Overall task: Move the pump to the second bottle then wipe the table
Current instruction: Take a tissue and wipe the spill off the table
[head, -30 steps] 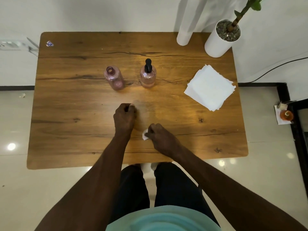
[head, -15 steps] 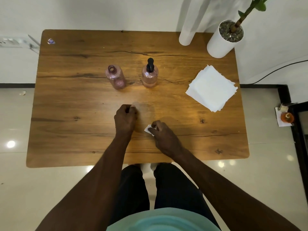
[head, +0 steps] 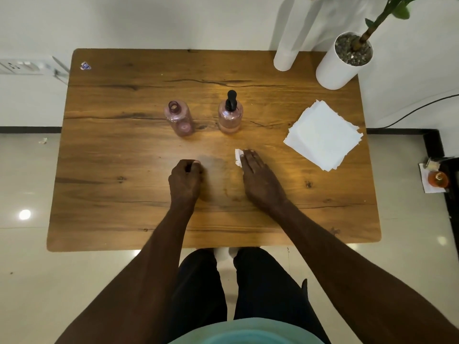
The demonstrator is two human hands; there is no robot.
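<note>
Two pink see-through bottles stand mid-table. The left bottle [head: 179, 119] has an uncapped neck. The right bottle [head: 230, 117] carries the black pump [head: 231, 100]. My right hand [head: 257, 175] lies flat on the wooden table [head: 119, 194], fingers stretched, pressing a small white tissue [head: 238, 156] that peeks out at the fingertips. A faint damp smear [head: 216, 167] marks the wood between my hands. My left hand [head: 185, 178] rests on the table as a closed fist with nothing visible in it.
A stack of white tissues [head: 323, 138] lies at the right side. A white plant pot [head: 344, 61] and a white cylinder [head: 285, 52] stand at the far right corner. A small sticker [head: 85, 66] sits at the far left corner.
My right hand has slid the tissue forward and to the right, flattening from a pinch into an open palm on it. The left fist has stayed put.
</note>
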